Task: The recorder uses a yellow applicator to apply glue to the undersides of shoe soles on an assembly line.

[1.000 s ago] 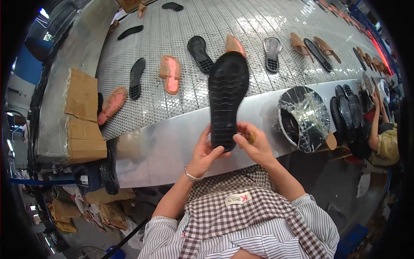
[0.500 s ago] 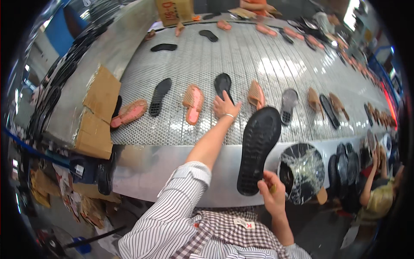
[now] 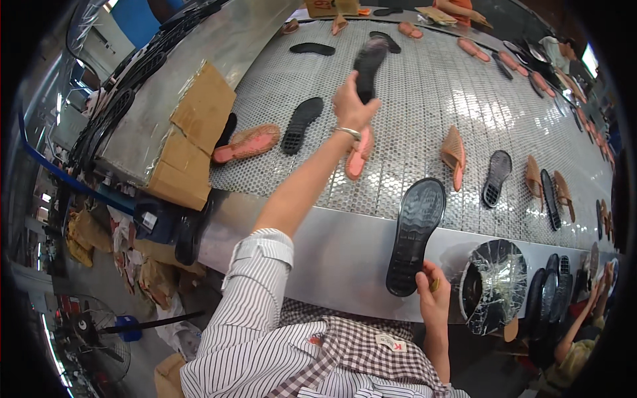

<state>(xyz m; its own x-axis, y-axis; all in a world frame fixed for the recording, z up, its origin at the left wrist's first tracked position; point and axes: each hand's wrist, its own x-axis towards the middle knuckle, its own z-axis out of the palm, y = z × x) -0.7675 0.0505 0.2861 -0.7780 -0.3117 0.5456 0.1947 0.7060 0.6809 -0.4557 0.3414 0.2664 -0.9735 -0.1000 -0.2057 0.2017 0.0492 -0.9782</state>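
Observation:
My left hand [image 3: 353,109] reaches over the metal mesh belt [image 3: 398,86], closed around the heel end of a black shoe sole [image 3: 369,66]. That sole is lifted and blurred by motion. Near the front edge, my right hand [image 3: 435,295] pinches the lower end of another black sole [image 3: 417,232], held upright with its glossy side toward me. Just beyond the left wrist lies a pink-lined woven sandal [image 3: 359,159], partly covered by that hand. A black sole [image 3: 302,126] with a gridded heel lies to its left. Farther right are a tan slide [image 3: 454,158] and a shinier sole [image 3: 497,178].
A round dish [image 3: 494,286] streaked with dried strands hangs at the front edge, beside several dark soles [image 3: 549,288]. Cardboard [image 3: 192,132] stands on the left, next to a woven sandal [image 3: 247,142]. Another person's arms [image 3: 584,318] show at the far right.
My left hand has closed on the black sole it was touching and lifted it away, up and to the left. The sole in my right hand has turned glossier. The whole view has shifted.

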